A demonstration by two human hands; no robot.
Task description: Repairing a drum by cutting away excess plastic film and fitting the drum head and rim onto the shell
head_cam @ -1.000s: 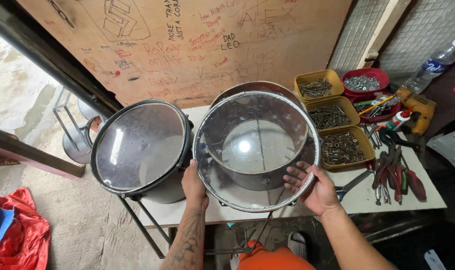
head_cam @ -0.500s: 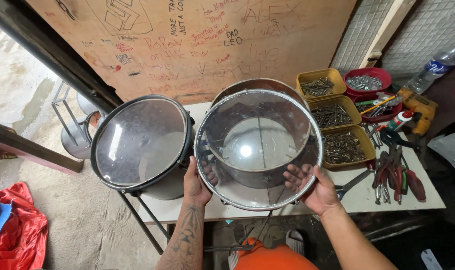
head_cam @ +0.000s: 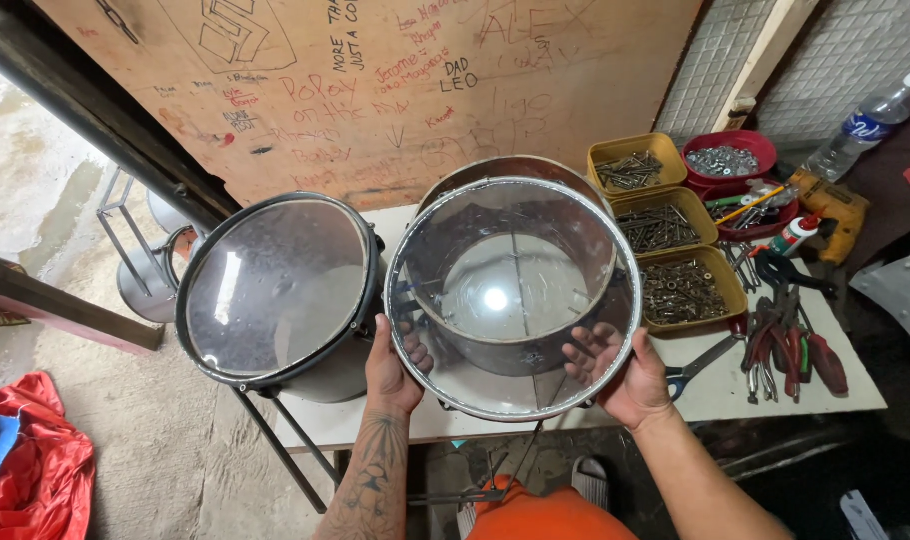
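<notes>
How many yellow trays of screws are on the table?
3, in a column right of the drum shell: far tray, middle tray, near tray. The round red bowls beside them are not counted; none looks hidden.

Both hands grip a clear drumhead (head_cam: 513, 298), left hand (head_cam: 393, 368) on its lower-left rim, right hand (head_cam: 623, 372) lower-right, above a bare drum shell (head_cam: 520, 345). Finished drum (head_cam: 280, 288) sits just left of the left hand; screw trays (head_cam: 675, 235) and pliers (head_cam: 785, 345) right of the right hand on the desk (head_cam: 735, 390).
</notes>
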